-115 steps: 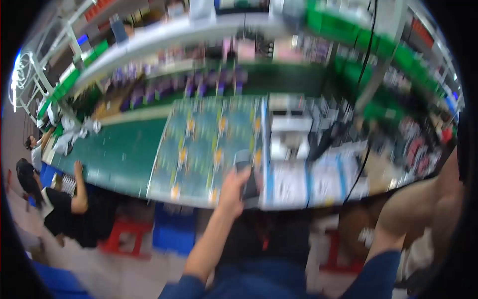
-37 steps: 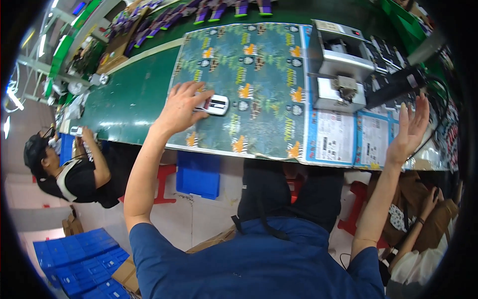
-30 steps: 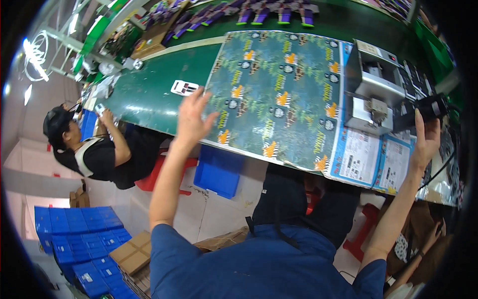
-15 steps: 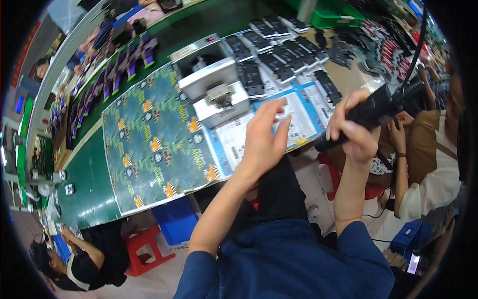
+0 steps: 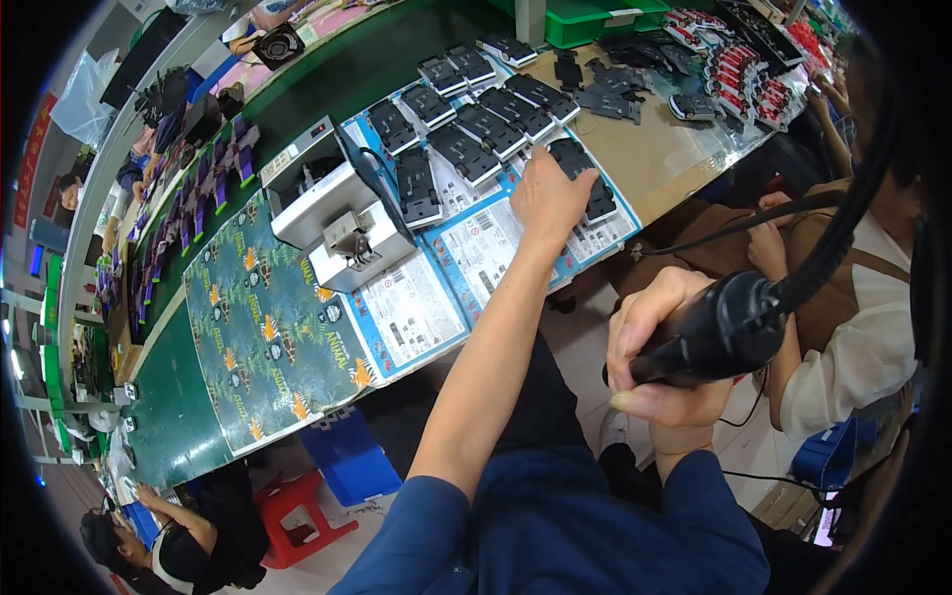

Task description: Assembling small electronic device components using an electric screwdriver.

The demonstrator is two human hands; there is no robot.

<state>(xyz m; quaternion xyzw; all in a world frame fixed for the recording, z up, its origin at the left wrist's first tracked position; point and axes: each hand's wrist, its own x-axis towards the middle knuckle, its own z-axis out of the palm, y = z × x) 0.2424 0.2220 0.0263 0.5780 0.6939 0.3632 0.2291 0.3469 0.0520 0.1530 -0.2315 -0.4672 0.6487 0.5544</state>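
Observation:
My left hand (image 5: 550, 203) reaches over the bench with its thumb spread from its fingers, right at the edge of a black toy car underside (image 5: 595, 203). Whether its fingertips touch that part is hard to see. In my right hand (image 5: 659, 347), off the bench's front edge, is a black electric screwdriver (image 5: 729, 332) with a thick cable at its end. More black toy car undersides (image 5: 466, 154) lie in rows beyond my left hand on printed sheets (image 5: 476, 248). To the left of them stands a white metal box device (image 5: 342, 223) with a small metal bracket on its front.
Loose black plastic parts (image 5: 610, 91) and red-and-white toy cars (image 5: 734, 84) lie at the far right, near a green bin (image 5: 595, 25). Purple parts (image 5: 203, 188) line the far left. A person (image 5: 843, 297) sits close on my right. A red stool (image 5: 297, 511) stands below left.
My left hand has moved forward to a black toy car underside. The screwdriver has come lower and nearer in my right hand. The view has shifted, bringing the bench items leftward.

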